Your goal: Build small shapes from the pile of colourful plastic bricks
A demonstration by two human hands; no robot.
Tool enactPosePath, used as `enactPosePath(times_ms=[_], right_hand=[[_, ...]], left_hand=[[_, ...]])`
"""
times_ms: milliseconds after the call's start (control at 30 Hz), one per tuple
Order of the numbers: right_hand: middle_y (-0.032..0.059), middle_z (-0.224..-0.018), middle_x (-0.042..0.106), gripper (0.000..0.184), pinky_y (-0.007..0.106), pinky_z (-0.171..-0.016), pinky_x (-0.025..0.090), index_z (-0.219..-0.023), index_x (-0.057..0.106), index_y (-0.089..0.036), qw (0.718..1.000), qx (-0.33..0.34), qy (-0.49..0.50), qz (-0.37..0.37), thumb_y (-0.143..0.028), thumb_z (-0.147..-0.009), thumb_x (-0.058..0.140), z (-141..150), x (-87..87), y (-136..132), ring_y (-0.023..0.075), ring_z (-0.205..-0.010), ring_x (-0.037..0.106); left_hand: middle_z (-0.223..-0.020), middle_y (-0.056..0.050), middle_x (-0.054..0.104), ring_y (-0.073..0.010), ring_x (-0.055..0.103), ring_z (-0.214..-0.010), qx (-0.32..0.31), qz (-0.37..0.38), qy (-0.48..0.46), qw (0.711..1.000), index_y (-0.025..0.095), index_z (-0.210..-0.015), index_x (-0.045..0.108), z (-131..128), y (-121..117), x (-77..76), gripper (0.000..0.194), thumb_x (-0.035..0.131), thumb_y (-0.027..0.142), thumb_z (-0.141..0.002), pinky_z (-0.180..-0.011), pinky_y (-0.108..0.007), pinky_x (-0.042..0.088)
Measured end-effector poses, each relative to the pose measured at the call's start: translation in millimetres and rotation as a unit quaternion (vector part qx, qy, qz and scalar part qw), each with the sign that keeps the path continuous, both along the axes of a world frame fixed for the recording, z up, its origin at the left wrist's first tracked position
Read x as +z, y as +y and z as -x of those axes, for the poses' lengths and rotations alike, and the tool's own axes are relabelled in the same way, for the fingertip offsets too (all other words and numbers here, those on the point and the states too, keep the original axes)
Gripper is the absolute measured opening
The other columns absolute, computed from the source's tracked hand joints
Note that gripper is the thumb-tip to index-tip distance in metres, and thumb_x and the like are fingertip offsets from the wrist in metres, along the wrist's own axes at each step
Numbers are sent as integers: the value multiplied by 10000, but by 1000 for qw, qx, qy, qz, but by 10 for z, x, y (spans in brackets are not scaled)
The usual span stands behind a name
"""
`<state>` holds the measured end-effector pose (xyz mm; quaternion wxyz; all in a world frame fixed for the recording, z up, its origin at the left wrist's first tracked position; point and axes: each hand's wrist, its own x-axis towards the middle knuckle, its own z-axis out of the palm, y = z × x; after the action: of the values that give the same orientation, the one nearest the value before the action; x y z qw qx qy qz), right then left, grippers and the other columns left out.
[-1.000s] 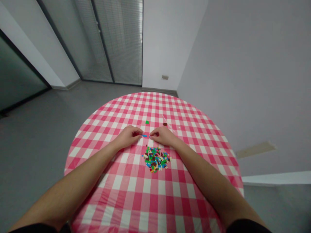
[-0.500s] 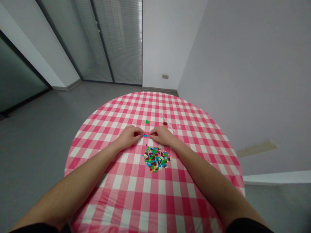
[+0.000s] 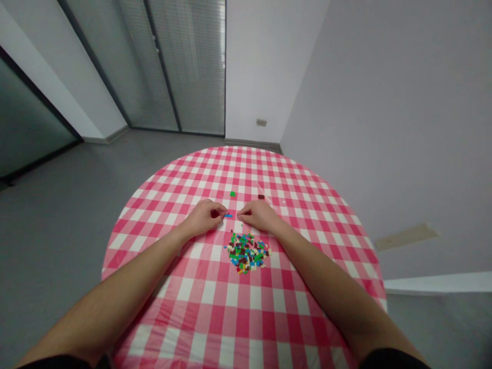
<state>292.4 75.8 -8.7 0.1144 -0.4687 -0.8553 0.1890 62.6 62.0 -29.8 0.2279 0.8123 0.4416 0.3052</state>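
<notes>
Blue plastic brick (image 3: 228,216) sits at the narrowly closed fingertips of the left hand (image 3: 203,217), grip impossible to tell, with the right hand (image 3: 259,215) narrow just beside its other end, both hands converging there beyond the heap of mixed bricks (image 3: 246,252) on the pink gingham tablecloth (image 3: 215,307).

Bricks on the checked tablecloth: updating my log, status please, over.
Left hand and right hand either side of a blue brick, grip unclear. Mixed brick pile nearer in. Green brick and dark red brick beyond.

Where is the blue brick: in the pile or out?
Out: the blue brick lies between the left hand and right hand, apart from the pile.
</notes>
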Motion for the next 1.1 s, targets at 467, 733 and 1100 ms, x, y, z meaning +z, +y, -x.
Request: enactPosePath(times_ms=[467, 733, 1100], right_hand=[[40, -851, 777, 170, 238, -640, 423, -904, 813, -228, 999, -15, 46, 11, -250, -843, 655, 52, -40, 0, 169, -740, 679], [40, -817, 771, 182, 235, -604, 393, -945, 809, -233, 998, -12, 56, 12, -249, -856, 651, 107, -3, -48, 152, -683, 651], [36, -845, 773, 195, 234, -618, 400, -965, 802, -239, 998, -16, 61, 4, -245, -859, 638, 118, -75, -37, 150, -707, 657]], left_hand=[[-803, -23, 746, -179, 634, -772, -2, -11, 5, 1000, 194, -930, 747, 3, 3, -28, 209, 617, 171, -769, -766, -307, 474], [-806, -24, 741, -174, 627, -767, 0, -8, 6, 1000, 204, -926, 751, 7, -13, -19, 205, 612, 175, -777, -742, -294, 473], [-807, -27, 739, -180, 630, -771, 2, 0, 10, 1000, 203, -914, 754, 18, -2, -20, 203, 603, 189, -779, -728, -288, 470]])
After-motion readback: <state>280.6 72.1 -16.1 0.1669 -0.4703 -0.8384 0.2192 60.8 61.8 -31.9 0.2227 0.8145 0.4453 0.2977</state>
